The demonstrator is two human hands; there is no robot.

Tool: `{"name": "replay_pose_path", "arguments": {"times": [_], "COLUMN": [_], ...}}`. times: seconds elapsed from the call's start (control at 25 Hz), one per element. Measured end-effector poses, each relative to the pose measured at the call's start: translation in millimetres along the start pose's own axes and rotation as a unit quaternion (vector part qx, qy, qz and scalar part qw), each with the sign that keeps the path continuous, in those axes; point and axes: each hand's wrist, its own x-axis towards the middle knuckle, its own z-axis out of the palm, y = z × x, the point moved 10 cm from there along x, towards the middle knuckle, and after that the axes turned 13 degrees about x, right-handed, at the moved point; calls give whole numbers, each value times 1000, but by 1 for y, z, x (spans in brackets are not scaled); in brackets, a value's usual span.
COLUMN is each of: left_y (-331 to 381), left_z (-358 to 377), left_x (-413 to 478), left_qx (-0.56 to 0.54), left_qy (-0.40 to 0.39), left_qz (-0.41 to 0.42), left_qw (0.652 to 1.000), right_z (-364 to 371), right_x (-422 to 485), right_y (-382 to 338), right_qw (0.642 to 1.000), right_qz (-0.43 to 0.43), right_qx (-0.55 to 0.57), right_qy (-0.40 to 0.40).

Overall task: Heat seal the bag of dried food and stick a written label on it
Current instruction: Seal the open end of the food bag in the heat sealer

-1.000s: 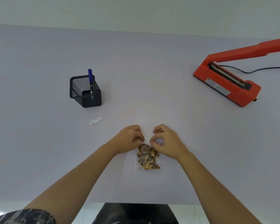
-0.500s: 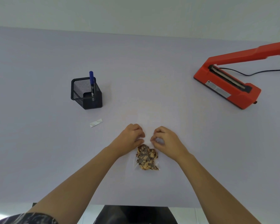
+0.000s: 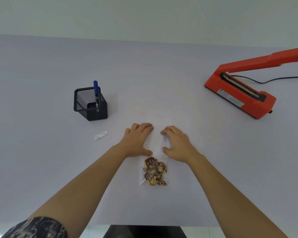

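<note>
Bright, even, diffuse light leaves only faint, soft shadows on the tabletop [image 3: 41, 152]. The wide-angle lens bows its far edge and stretches the corners; the centre is sharp.

Nothing legible on the table.
The silver plate [image 3: 230, 99] on the red heat sealer [image 3: 260, 109] far right, the pen [image 3: 96, 93] and the near label [image 3: 101, 135] carry print too small to read.

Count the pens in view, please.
1. The pen stands upright in the black mesh holder, against its right side. A shorter pen could be hidden behind the holder's front wall.
</note>
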Motion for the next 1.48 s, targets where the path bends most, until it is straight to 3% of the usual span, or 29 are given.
{"name": "replay_pose_path", "arguments": {"times": [0.44, 0.64, 0.76, 1.16, 1.36, 1.48], "left_y": [-4, 9, 13, -5, -2, -5], "left_z": [-3, -3, 5, 1, 1, -9], "left_x": [16, -2, -9, 19, 21, 26], "left_qx": [36, -51, -21, 23, 11, -106], "left_qy": [-30, 41, 49, -9, -25, -40], "left_qz": [-34, 36, 68, 37, 8, -64], "left_qw": [998, 997, 996, 999, 1000, 992], "right_z": [-1, -8, -1, -2, 0, -4], "right_x": [27, 6, -5, 21, 30, 23], "right_y": [0, -9, -7, 2, 5, 11], "right_qw": [993, 999, 998, 998, 997, 989], "right_qz": [41, -26, -53, 26, 55, 74], "right_qx": [-76, -15, 6, -52, -19, 123], "right_qy": [-77, 15, 37, -39, -53, -27]}}
